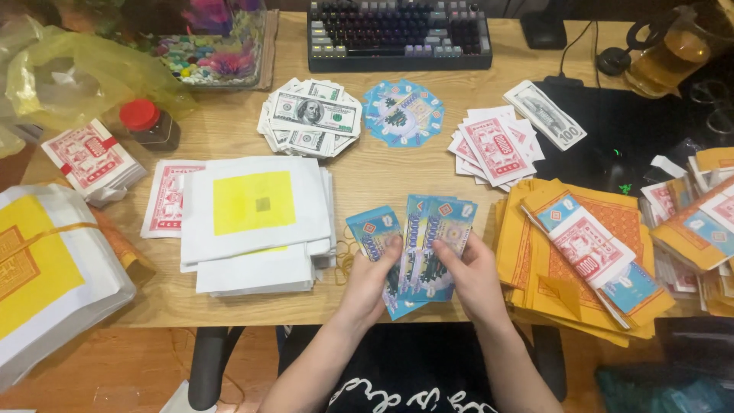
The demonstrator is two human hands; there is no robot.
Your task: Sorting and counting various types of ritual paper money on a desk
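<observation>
Both hands, left hand point(372, 277) and right hand point(468, 273), pinch a fanned sheaf of thin blue paper notes point(419, 243) above the table's point(382, 172) near edge; light, floppy, slippery, probably best gripped at its lower ends.

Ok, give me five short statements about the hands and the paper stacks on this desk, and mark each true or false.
1. Both hands hold the blue notes. True.
2. The left hand rests on the keyboard. False: the keyboard lies untouched at the far edge.
3. The round fan of blue notes lies between the grey banknote fan and the red notes. True.
4. The red-capped jar lies tipped over. False: it stands upright.
5. The right hand is empty. False: it grips the blue notes.
</observation>
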